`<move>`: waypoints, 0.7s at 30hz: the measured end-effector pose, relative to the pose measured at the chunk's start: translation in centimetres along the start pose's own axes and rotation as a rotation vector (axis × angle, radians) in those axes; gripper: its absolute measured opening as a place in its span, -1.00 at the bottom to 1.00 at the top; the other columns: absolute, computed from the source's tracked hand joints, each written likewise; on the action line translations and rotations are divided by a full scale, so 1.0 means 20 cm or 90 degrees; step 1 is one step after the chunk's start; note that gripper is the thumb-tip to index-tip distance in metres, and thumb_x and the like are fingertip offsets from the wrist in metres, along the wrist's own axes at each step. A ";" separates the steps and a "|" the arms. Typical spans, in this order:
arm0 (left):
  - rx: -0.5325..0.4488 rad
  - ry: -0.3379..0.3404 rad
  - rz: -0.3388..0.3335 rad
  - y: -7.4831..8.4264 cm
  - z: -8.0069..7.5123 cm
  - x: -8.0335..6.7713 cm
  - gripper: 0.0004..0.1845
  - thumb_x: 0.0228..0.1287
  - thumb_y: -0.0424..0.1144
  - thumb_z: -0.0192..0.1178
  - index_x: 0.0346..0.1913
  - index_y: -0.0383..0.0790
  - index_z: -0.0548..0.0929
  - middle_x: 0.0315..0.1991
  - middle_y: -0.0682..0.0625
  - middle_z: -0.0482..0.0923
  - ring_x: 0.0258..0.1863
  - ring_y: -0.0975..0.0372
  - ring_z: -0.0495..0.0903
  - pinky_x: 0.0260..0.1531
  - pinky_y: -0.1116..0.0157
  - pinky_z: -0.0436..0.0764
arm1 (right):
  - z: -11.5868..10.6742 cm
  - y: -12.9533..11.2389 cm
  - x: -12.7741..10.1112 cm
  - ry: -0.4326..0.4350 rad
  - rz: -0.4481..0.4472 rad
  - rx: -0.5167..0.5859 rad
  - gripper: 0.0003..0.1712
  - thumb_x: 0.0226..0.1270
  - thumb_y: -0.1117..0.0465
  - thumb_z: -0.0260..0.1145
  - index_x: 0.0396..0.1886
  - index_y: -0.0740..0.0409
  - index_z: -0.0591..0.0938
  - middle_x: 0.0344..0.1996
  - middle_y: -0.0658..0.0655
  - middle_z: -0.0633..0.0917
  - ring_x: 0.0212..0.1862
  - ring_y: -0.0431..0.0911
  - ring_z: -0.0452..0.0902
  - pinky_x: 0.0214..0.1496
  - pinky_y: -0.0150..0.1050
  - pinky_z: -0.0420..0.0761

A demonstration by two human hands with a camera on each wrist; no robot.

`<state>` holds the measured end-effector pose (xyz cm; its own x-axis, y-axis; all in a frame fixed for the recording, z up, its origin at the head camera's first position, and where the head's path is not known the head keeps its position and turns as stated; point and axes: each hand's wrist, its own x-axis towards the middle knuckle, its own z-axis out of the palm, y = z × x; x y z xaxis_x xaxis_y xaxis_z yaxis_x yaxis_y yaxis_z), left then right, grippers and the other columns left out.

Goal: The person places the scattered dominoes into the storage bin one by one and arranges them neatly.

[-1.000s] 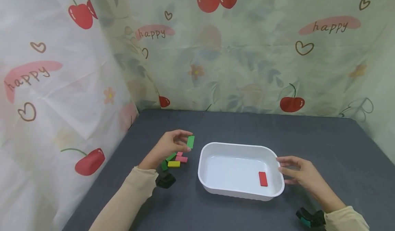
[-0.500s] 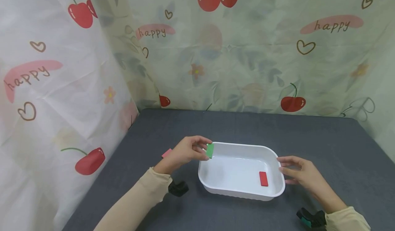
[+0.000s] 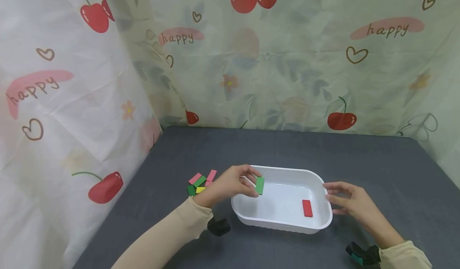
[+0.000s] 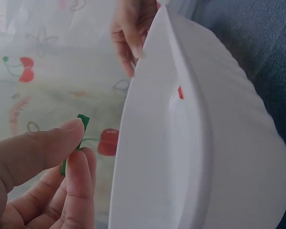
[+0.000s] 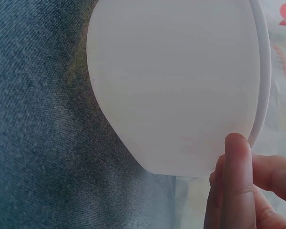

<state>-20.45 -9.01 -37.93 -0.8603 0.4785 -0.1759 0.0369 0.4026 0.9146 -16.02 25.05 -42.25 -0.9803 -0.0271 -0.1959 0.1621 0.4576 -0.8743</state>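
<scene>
Light green and flat, a rectangular block (image 3: 260, 185) is being pinched between the thumb and fingertips of the left hand (image 3: 235, 183) at the centre of the head view, where it is being held above the left part of a white, glossy, round-cornered tray (image 3: 274, 209). Right of centre, the tray's right rim is being touched by the right hand (image 3: 347, 199), whose fingers are being held spread apart; at the lower right of the right wrist view, one straight finger is being rested against the outer wall. Towards the tray's lower right corner, a flat red rectangular block (image 3: 307, 208) is lying on its floor. Left of centre, a loose cluster of pink, green and yellow rectangular blocks (image 3: 199, 181) is being partly hidden by the left wrist on a dark grey, cloth-covered table (image 3: 305, 149). Beige sleeves (image 3: 161, 231) and black wrist devices (image 3: 218, 226) are being worn. Across the upper frame, a pale curtain (image 3: 287, 57) printed with cherries is hanging.
</scene>
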 end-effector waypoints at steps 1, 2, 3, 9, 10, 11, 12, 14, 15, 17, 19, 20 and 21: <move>-0.002 -0.004 0.000 0.00 0.01 0.00 -0.51 -0.03 -0.42 0.46 0.03 -0.12 0.61 -0.19 -0.04 0.59 -0.31 0.21 0.66 -0.24 0.28 0.65 | 0.00 0.00 0.00 0.000 0.000 0.000 -0.32 0.23 0.12 0.41 0.26 0.37 0.43 0.02 0.33 0.57 -0.09 -0.03 0.62 -0.25 -0.11 0.70; -0.003 -0.007 0.000 0.00 0.02 0.01 -0.52 -0.02 -0.42 0.46 0.02 -0.11 0.60 -0.20 -0.02 0.59 -0.31 0.21 0.66 -0.24 0.28 0.64 | 0.00 0.00 0.00 0.000 0.000 0.000 -0.32 0.23 0.12 0.41 0.26 0.37 0.43 0.02 0.33 0.57 -0.09 -0.03 0.62 -0.25 -0.11 0.70; -0.004 -0.012 0.003 -0.01 0.03 0.01 -0.53 -0.02 -0.42 0.46 0.01 -0.11 0.60 -0.21 -0.01 0.59 -0.31 0.21 0.66 -0.24 0.28 0.64 | 0.00 0.00 0.00 0.000 0.000 0.001 -0.32 0.23 0.12 0.41 0.26 0.37 0.43 0.02 0.33 0.57 -0.09 -0.03 0.62 -0.25 -0.11 0.70; -0.003 -0.035 0.016 -0.02 0.11 0.03 -0.58 -0.04 -0.43 0.47 -0.07 -0.14 0.60 -0.25 -0.01 0.60 -0.33 0.20 0.66 -0.25 0.28 0.62 | 0.00 -0.01 -0.01 -0.001 -0.002 -0.002 -0.32 0.24 0.13 0.40 0.26 0.38 0.43 0.01 0.34 0.56 -0.10 -0.04 0.62 -0.26 -0.12 0.70; -0.002 -0.037 0.016 -0.03 0.13 0.04 -0.58 -0.04 -0.44 0.47 -0.08 -0.14 0.60 -0.26 -0.02 0.60 -0.33 0.21 0.66 -0.26 0.28 0.62 | 0.00 -0.01 -0.01 -0.001 -0.003 -0.003 -0.32 0.24 0.13 0.40 0.26 0.38 0.43 0.01 0.34 0.56 -0.10 -0.04 0.62 -0.26 -0.12 0.70; 0.003 -0.040 0.015 -0.03 0.14 0.04 -0.58 -0.04 -0.43 0.47 -0.08 -0.14 0.60 -0.27 -0.01 0.60 -0.33 0.22 0.67 -0.26 0.29 0.63 | 0.00 -0.01 -0.01 -0.001 -0.002 -0.004 -0.33 0.24 0.13 0.40 0.26 0.37 0.43 0.02 0.34 0.56 -0.09 -0.04 0.62 -0.25 -0.12 0.70; 0.007 -0.042 0.015 -0.03 0.15 0.05 -0.58 -0.05 -0.43 0.47 -0.08 -0.15 0.60 -0.27 -0.01 0.60 -0.34 0.23 0.66 -0.26 0.30 0.62 | 0.00 -0.01 -0.01 -0.001 -0.002 -0.004 -0.32 0.24 0.12 0.40 0.26 0.37 0.43 0.02 0.34 0.56 -0.09 -0.03 0.62 -0.25 -0.12 0.70; 0.013 -0.047 0.015 -0.04 0.17 0.06 -0.58 -0.05 -0.43 0.47 -0.08 -0.17 0.60 -0.27 -0.03 0.61 -0.34 0.26 0.67 -0.26 0.33 0.63 | 0.00 -0.01 -0.01 -0.001 0.000 -0.006 -0.32 0.24 0.12 0.40 0.26 0.37 0.43 0.02 0.34 0.56 -0.08 -0.04 0.61 -0.25 -0.11 0.70; 0.016 -0.050 0.016 -0.04 0.18 0.07 -0.58 -0.06 -0.44 0.47 -0.09 -0.17 0.60 -0.28 -0.03 0.61 -0.34 0.27 0.67 -0.27 0.33 0.63 | 0.00 -0.01 -0.01 -0.001 0.000 -0.006 -0.32 0.24 0.11 0.40 0.26 0.36 0.43 0.02 0.34 0.56 -0.08 -0.04 0.61 -0.25 -0.11 0.70; 0.027 -0.053 0.017 -0.04 0.20 0.08 -0.58 -0.07 -0.46 0.47 -0.10 -0.18 0.61 -0.30 -0.03 0.61 -0.35 0.30 0.66 -0.29 0.35 0.63 | 0.00 -0.01 -0.01 -0.002 0.002 -0.006 -0.32 0.24 0.11 0.40 0.26 0.36 0.43 0.03 0.34 0.56 -0.08 -0.04 0.61 -0.24 -0.11 0.70; 0.036 -0.054 0.016 -0.05 0.22 0.09 -0.59 -0.09 -0.48 0.47 -0.12 -0.18 0.61 -0.33 -0.02 0.61 -0.36 0.31 0.65 -0.32 0.37 0.62 | 0.00 -0.01 -0.01 -0.001 0.003 -0.007 -0.32 0.24 0.11 0.40 0.26 0.36 0.43 0.03 0.34 0.56 -0.08 -0.04 0.61 -0.24 -0.11 0.70; 0.041 -0.054 0.014 -0.04 0.23 0.09 -0.59 -0.11 -0.48 0.48 -0.14 -0.18 0.62 -0.34 -0.01 0.61 -0.36 0.32 0.64 -0.33 0.37 0.61 | 0.00 -0.01 -0.01 -0.001 0.003 -0.008 -0.32 0.24 0.11 0.40 0.26 0.36 0.43 0.03 0.34 0.56 -0.09 -0.04 0.61 -0.24 -0.11 0.70; 0.049 -0.052 0.010 -0.04 0.24 0.10 -0.59 -0.12 -0.48 0.48 -0.15 -0.17 0.62 -0.35 0.00 0.61 -0.36 0.31 0.63 -0.35 0.37 0.60 | 0.00 -0.01 -0.01 -0.001 0.002 -0.008 -0.32 0.24 0.11 0.40 0.26 0.36 0.44 0.03 0.34 0.56 -0.09 -0.04 0.61 -0.24 -0.11 0.70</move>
<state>-19.75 -4.67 -40.82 -0.8151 0.5462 -0.1932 0.0923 0.4516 0.8874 -15.93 24.89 -42.02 -0.9794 -0.0273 -0.1999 0.1642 0.4682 -0.8682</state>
